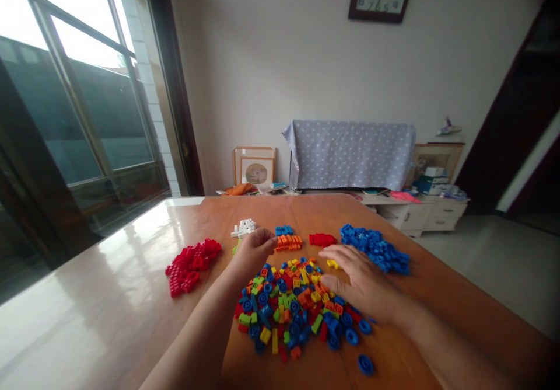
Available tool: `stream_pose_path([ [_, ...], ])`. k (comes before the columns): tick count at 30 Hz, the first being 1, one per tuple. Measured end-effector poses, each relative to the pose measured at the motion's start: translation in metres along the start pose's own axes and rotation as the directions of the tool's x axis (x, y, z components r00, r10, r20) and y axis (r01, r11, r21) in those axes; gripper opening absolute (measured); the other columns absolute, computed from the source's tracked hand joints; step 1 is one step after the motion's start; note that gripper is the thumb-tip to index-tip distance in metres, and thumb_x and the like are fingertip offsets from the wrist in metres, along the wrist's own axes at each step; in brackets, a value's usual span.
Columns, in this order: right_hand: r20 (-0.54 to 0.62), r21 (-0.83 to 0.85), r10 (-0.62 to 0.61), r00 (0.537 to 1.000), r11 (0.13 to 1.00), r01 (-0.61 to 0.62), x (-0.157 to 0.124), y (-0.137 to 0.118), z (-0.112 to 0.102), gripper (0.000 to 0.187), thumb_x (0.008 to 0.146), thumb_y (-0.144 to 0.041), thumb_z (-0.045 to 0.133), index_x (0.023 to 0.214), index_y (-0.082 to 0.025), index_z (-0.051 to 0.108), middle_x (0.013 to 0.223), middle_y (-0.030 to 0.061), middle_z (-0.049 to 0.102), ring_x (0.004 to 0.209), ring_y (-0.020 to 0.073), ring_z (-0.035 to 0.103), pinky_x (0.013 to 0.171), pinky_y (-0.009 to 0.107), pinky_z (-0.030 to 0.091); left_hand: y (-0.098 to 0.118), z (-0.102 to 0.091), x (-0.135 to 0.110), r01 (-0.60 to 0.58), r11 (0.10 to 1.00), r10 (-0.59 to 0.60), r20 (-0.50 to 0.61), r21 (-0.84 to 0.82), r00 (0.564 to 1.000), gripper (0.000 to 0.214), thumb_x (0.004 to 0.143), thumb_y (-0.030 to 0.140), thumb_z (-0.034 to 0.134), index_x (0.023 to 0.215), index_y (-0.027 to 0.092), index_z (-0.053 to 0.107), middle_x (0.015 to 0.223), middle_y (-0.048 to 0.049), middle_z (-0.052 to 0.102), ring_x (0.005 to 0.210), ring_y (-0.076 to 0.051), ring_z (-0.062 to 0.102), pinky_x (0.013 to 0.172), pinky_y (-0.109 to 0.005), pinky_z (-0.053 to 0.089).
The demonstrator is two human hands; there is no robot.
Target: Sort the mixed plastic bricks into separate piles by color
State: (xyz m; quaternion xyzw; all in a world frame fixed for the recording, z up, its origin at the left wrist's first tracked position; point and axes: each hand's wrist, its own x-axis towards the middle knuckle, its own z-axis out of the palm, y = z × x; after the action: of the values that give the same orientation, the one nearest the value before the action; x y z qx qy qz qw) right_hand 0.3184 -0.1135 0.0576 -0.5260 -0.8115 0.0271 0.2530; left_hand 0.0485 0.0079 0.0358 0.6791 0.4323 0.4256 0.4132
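A mixed pile of toy building bricks (286,302) in blue, red, green, orange and yellow lies in front of me. My left hand (256,247) is beyond its far left side, fingers curled into a pinch beside a cluster of orange bricks (289,242). What those fingertips hold, if anything, is hidden. Over the pile's right side is my right hand (356,276), thumb and fingers apart, with nothing visible in it. Yellow pieces (333,264) lie by its fingers. Green pieces (237,247) are partly covered by my left hand.
Sorted on the wooden table (144,302) are red bricks (192,267) at left, white bricks (245,227), small blue bricks (284,230), a small red group (322,239), and a large blue heap (374,249) at right. One blue round piece (366,365) lies near the front.
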Motion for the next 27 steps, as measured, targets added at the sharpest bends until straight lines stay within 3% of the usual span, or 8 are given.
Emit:
stream_pose_path([
  [4, 0.129, -0.128, -0.146, 0.981, 0.978, 0.162, -0.048, -0.017, 0.013, 0.087, 0.083, -0.072, 0.057, 0.156, -0.032, 0.032, 0.164, 0.0089, 0.027, 0.150, 0.0383, 0.021, 0.117, 0.064, 0.025, -0.006, 0.004, 0.000, -0.060, 0.998, 0.060, -0.006, 0.012, 0.998, 0.032, 0.083, 0.048, 0.062, 0.087, 0.016, 0.062, 0.076, -0.0015, 0.066, 0.065, -0.013, 0.057, 0.059, -0.022, 0.042],
  [8, 0.183, -0.166, -0.211, 0.960, 0.956, 0.241, -0.071, -0.009, 0.032, 0.097, 0.081, -0.077, 0.054, 0.159, -0.033, 0.019, 0.166, 0.0066, 0.017, 0.152, 0.0395, 0.012, 0.118, 0.066, 0.020, -0.008, 0.006, -0.001, -0.081, 0.996, 0.081, -0.002, 0.033, 0.997, 0.031, 0.084, 0.047, 0.062, 0.085, 0.016, 0.062, 0.073, -0.0011, 0.064, 0.063, -0.012, 0.055, 0.060, -0.023, 0.042],
  [16, 0.232, -0.228, -0.086, 0.969, 0.963, 0.141, -0.046, 0.024, 0.052, 0.095, 0.085, -0.078, 0.046, 0.160, -0.036, 0.005, 0.167, 0.0020, 0.002, 0.152, 0.0400, 0.007, 0.121, 0.065, 0.004, -0.010, 0.004, 0.003, -0.069, 0.997, 0.069, -0.006, 0.047, 0.998, 0.030, 0.083, 0.047, 0.061, 0.080, 0.017, 0.059, 0.067, 0.0007, 0.058, 0.061, -0.013, 0.053, 0.060, -0.024, 0.043],
  [22, 0.242, -0.180, -0.098, 0.965, 0.973, 0.144, -0.033, 0.034, 0.055, 0.094, 0.084, -0.079, 0.046, 0.159, -0.037, 0.008, 0.168, 0.0011, 0.007, 0.152, 0.0396, 0.006, 0.121, 0.064, 0.001, -0.010, 0.000, 0.002, -0.082, 0.994, 0.084, -0.019, 0.077, 0.996, 0.029, 0.084, 0.045, 0.059, 0.083, 0.016, 0.059, 0.070, 0.0005, 0.058, 0.062, -0.012, 0.051, 0.059, -0.023, 0.040],
  [27, 0.243, -0.081, -0.095, 0.965, 0.990, 0.118, -0.026, 0.029, 0.048, 0.096, 0.082, -0.077, 0.053, 0.160, -0.035, 0.017, 0.167, 0.0045, 0.017, 0.152, 0.0393, 0.013, 0.121, 0.063, 0.005, 0.001, 0.004, -0.005, -0.117, 0.961, 0.111, 0.038, 0.252, 0.993, 0.026, 0.085, 0.041, 0.056, 0.079, 0.016, 0.060, 0.067, 0.0020, 0.054, 0.061, -0.011, 0.047, 0.055, -0.021, 0.034],
])
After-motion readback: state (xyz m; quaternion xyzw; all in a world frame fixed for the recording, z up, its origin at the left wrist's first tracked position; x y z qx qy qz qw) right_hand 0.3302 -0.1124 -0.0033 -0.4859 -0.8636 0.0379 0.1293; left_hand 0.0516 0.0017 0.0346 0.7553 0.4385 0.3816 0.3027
